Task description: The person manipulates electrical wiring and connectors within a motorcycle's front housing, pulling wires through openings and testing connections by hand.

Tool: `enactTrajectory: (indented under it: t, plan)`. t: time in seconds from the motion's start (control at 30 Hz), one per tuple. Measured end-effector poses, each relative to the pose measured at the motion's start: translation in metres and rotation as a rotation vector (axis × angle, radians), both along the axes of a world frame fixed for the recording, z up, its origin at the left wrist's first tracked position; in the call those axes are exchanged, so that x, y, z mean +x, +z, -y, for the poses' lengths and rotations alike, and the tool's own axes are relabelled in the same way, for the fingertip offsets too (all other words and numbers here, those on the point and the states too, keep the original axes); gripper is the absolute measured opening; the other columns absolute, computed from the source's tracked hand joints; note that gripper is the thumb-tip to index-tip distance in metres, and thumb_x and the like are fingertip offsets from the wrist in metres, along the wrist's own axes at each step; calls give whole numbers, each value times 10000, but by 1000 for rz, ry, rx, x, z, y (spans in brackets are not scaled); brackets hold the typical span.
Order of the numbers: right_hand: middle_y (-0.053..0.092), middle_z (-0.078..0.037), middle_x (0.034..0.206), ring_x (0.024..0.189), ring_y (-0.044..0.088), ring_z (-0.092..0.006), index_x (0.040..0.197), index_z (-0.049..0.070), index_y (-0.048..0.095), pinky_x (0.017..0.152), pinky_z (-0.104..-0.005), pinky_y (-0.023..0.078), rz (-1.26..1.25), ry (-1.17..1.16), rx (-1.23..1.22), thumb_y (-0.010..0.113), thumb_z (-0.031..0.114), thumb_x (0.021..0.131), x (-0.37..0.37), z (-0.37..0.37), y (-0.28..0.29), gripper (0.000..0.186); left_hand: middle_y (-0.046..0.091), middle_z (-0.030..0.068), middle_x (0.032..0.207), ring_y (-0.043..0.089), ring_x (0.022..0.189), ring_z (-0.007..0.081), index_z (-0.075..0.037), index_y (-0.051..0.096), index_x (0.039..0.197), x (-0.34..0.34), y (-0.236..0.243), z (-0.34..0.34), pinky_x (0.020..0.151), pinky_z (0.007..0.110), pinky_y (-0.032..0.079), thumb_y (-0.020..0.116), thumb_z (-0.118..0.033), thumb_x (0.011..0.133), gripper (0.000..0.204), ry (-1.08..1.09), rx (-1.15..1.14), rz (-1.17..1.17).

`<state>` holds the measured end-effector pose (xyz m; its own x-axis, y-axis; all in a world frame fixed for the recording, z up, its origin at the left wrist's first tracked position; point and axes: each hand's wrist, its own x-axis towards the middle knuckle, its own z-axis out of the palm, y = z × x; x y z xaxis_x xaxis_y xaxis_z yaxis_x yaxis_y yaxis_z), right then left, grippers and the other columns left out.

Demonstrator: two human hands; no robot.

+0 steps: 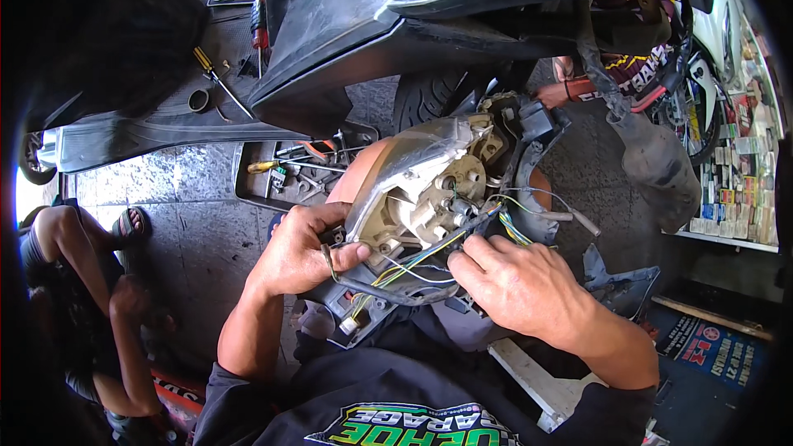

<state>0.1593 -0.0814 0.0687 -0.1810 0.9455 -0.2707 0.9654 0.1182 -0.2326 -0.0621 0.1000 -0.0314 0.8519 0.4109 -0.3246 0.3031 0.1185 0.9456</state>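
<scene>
A motorcycle headlight unit point(425, 190), with a clear lens on one side and a dirty white back, rests over my lap. My left hand point(301, 249) grips its near left edge, thumb on top and fingers hidden behind. A wiring harness point(396, 289) of yellow, green, blue and white wires crosses the near side, with a white connector point(350, 325) at its lower left end. My right hand point(520, 281) is closed on the harness, fingers curled and fingertips partly hidden. Beyond it a grey bulb connector lead point(585, 223) sticks out to the right.
Black motorcycle bodywork point(347, 49) overhangs the far side. A tool tray point(281, 173) lies on the tiles, and screwdrivers point(223, 83) lie on the footboard. Another person's hand point(552, 95) is at the far right; someone sits at left point(124, 306). A goods-filled display case point(743, 165) stands right.
</scene>
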Motion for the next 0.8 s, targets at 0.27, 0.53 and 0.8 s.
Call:
enactTrajectory:
  t: [0.27,0.53,0.8]
  plan:
    - [554,-103,877,712,693,-259,911,45,571,540,-382,612,-24,11,-1,607,126,904,4,5,-3,89,754,115,870,679,790,136,55,748,1096,-2,-4,0,757,314,552,851,-240,804,427,-2,44,-5]
    - [538,-151,1015,924,675,-335,1136,42,638,678,-457,598,-196,-102,-85,615,102,915,5,5,11,230,748,118,845,677,775,129,49,748,1106,-3,-5,0,738,310,550,849,-254,802,441,5,81,6]
    - [554,-152,1057,842,702,-351,1183,50,657,704,-460,595,-267,-139,-110,680,89,888,8,5,19,299,750,122,841,684,769,142,65,736,1115,-2,1,0,730,308,548,838,-274,818,462,5,47,-16]
